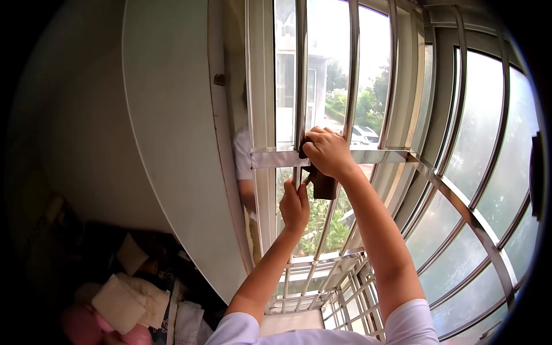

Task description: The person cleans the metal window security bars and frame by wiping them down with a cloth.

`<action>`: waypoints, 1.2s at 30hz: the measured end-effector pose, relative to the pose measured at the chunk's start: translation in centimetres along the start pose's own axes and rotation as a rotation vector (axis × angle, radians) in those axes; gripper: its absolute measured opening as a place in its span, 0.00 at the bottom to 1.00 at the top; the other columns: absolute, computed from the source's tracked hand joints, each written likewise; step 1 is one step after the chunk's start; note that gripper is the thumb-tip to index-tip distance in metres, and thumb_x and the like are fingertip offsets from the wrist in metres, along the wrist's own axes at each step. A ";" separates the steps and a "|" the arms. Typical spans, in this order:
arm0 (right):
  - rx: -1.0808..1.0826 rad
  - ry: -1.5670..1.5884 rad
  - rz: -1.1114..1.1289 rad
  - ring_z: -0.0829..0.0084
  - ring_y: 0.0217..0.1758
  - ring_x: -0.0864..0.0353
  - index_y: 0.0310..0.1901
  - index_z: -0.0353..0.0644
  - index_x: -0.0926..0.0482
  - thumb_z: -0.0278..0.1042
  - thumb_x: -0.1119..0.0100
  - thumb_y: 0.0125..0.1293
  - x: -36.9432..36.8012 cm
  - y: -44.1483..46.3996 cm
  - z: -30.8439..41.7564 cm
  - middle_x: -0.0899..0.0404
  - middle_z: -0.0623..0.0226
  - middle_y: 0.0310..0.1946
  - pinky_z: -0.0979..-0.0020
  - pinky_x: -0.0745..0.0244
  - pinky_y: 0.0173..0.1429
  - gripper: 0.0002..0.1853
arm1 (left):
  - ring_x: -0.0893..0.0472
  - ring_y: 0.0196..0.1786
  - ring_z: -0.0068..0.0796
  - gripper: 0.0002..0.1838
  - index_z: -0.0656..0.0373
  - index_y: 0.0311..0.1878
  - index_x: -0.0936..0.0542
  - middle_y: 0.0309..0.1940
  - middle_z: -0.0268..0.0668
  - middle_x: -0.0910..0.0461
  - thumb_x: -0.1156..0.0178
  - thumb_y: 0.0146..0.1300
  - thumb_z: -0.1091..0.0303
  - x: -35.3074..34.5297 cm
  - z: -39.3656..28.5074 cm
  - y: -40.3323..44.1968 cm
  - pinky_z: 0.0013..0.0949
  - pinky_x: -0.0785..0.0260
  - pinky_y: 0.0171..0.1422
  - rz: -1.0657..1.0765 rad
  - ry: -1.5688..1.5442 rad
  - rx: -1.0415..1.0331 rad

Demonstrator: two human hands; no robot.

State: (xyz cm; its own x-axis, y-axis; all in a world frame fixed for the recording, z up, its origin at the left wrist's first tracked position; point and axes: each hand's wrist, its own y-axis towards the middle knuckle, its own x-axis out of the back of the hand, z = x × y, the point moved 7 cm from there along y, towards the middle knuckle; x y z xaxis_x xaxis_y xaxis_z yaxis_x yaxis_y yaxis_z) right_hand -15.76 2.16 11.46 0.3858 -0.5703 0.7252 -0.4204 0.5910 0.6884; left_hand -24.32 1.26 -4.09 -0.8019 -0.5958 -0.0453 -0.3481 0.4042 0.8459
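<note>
Gripping a dark brown, flexible cloth (325, 188) in the right hand (329, 150), against the flat silver metal rail (276, 158) near its left end. Closed around the round silver metal upright (300, 75) with the left hand (294, 206), below the rail's lower edge. Hanging partly loose; impossible to judge finished or remaining portions.

Over on the left I see a tall pale panel (172, 115), and low beside it a jumbled heap with cream-coloured squares of fabric (119, 305) and something pink (83, 325) at its lower edge. Through the clear glass there's a pale building (293, 80), leafy greenery (368, 105) and a white vehicle (363, 135), while cloudy panes (480, 103) stand off to the right.
</note>
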 end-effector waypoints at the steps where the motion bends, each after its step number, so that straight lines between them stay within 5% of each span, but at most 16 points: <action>1: -0.097 0.055 0.062 0.60 0.44 0.21 0.31 0.45 0.21 0.41 0.57 0.60 -0.4 0.5 -0.6 0.21 0.65 0.40 0.61 0.26 0.49 0.14 | 0.24 0.24 0.54 0.11 0.63 0.47 0.34 0.22 0.48 0.26 0.48 0.67 0.69 0.1 -0.1 0.0 0.44 0.36 0.25 0.003 0.005 0.009; 2: 0.063 -0.034 0.124 0.60 0.45 0.21 0.31 0.45 0.20 0.42 0.57 0.60 -0.2 1.0 0.1 0.20 0.64 0.38 0.60 0.26 0.47 0.16 | 0.24 0.24 0.54 0.11 0.63 0.47 0.34 0.22 0.48 0.26 0.48 0.67 0.69 0.2 -0.1 0.1 0.44 0.36 0.25 0.002 0.007 0.012; 4: -0.177 0.279 0.273 0.60 0.43 0.21 0.32 0.46 0.19 0.41 0.57 0.59 -1.7 2.0 -1.8 0.20 0.62 0.35 0.60 0.26 0.45 0.15 | 0.23 0.26 0.48 0.10 0.61 0.47 0.33 0.25 0.45 0.25 0.51 0.70 0.65 0.0 0.3 -0.2 0.42 0.34 0.30 0.037 0.002 0.103; 6: -0.189 0.343 0.208 0.60 0.40 0.20 0.32 0.45 0.19 0.40 0.56 0.57 -1.8 1.2 -1.7 0.20 0.63 0.33 0.61 0.26 0.43 0.14 | 0.23 0.25 0.46 0.10 0.61 0.47 0.33 0.24 0.44 0.25 0.50 0.69 0.65 0.1 0.2 -0.3 0.41 0.34 0.30 0.028 -0.008 0.088; 10: -0.042 0.249 -0.183 0.58 0.36 0.21 0.31 0.42 0.19 0.37 0.53 0.54 0.6 -0.8 0.5 0.20 0.63 0.32 0.59 0.27 0.42 0.12 | 0.23 0.25 0.49 0.11 0.62 0.48 0.32 0.23 0.46 0.25 0.49 0.68 0.66 0.2 0.2 -0.3 0.43 0.34 0.28 0.002 0.010 0.047; 13: 0.100 0.115 -0.580 0.61 0.46 0.25 0.36 0.40 0.20 0.28 0.48 0.51 1.7 -3.6 1.8 0.21 0.66 0.39 0.61 0.30 0.49 0.11 | 0.21 0.28 0.54 0.13 0.61 0.50 0.32 0.26 0.48 0.22 0.47 0.67 0.65 0.1 0.5 -0.2 0.46 0.31 0.28 -0.013 0.003 0.052; 19: 0.193 0.258 -0.816 0.57 0.50 0.28 0.50 0.38 0.22 0.20 0.43 0.54 2.8 -6.1 6.7 0.26 0.62 0.46 0.61 0.31 0.54 0.19 | 0.19 0.36 0.51 0.17 0.58 0.53 0.31 0.33 0.47 0.20 0.49 0.68 0.57 -1.2 2.9 -1.1 0.44 0.29 0.36 0.025 -0.101 0.178; 21: 0.235 0.313 -0.671 0.60 0.52 0.27 0.49 0.38 0.22 0.21 0.43 0.54 1.7 -3.8 8.7 0.25 0.62 0.46 0.61 0.30 0.55 0.18 | 0.18 0.39 0.48 0.18 0.58 0.54 0.31 0.36 0.46 0.20 0.48 0.67 0.56 -2.2 5.6 -2.3 0.42 0.28 0.38 0.043 -0.225 0.168; 26: 0.295 0.066 -0.521 0.63 0.50 0.24 0.40 0.41 0.21 0.29 0.47 0.59 0.4 -0.9 11.5 0.23 0.66 0.41 0.62 0.30 0.55 0.09 | 0.21 0.44 0.44 0.18 0.62 0.55 0.32 0.41 0.45 0.22 0.45 0.66 0.63 -2.5 3.5 -3.5 0.40 0.30 0.43 0.060 0.417 -0.316; 29: -0.006 -0.005 0.049 0.57 0.38 0.17 0.33 0.39 0.22 0.30 0.48 0.59 -1.2 2.6 9.3 0.20 0.61 0.34 0.62 0.23 0.45 0.06 | 0.23 0.41 0.47 0.15 0.65 0.53 0.31 0.39 0.47 0.25 0.45 0.64 0.72 -2.9 4.5 -2.8 0.41 0.32 0.44 0.091 0.202 -0.162; 31: -0.021 -0.043 0.054 0.57 0.36 0.17 0.32 0.40 0.22 0.31 0.48 0.59 -1.9 4.0 9.0 0.20 0.61 0.31 0.62 0.23 0.42 0.07 | 0.23 0.41 0.47 0.14 0.65 0.51 0.30 0.39 0.47 0.25 0.45 0.64 0.72 -2.3 3.9 -1.9 0.42 0.32 0.44 0.163 0.058 -0.002; 34: -0.015 -0.106 -0.011 0.57 0.32 0.17 0.31 0.41 0.22 0.33 0.48 0.59 -2.3 4.2 9.2 0.21 0.60 0.25 0.61 0.22 0.38 0.07 | 0.22 0.42 0.47 0.12 0.65 0.50 0.29 0.39 0.47 0.23 0.46 0.64 0.73 -1.1 2.7 -1.9 0.40 0.31 0.44 0.006 -0.051 -0.139; 36: 0.047 -0.056 -0.051 0.59 0.35 0.17 0.32 0.40 0.22 0.34 0.49 0.59 -2.3 3.1 9.9 0.20 0.60 0.29 0.62 0.22 0.40 0.08 | 0.21 0.43 0.46 0.14 0.64 0.52 0.28 0.40 0.46 0.21 0.46 0.64 0.72 -1.2 2.2 -2.1 0.40 0.30 0.46 0.047 0.172 -0.157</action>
State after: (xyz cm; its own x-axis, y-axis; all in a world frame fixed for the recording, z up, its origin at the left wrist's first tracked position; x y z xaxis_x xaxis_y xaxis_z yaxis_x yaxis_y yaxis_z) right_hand -26.05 -0.35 11.84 0.3614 -0.6306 0.6868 -0.4399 0.5342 0.7219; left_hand -23.72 2.68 -6.96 -0.7161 -0.6939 0.0758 -0.2218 0.3292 0.9178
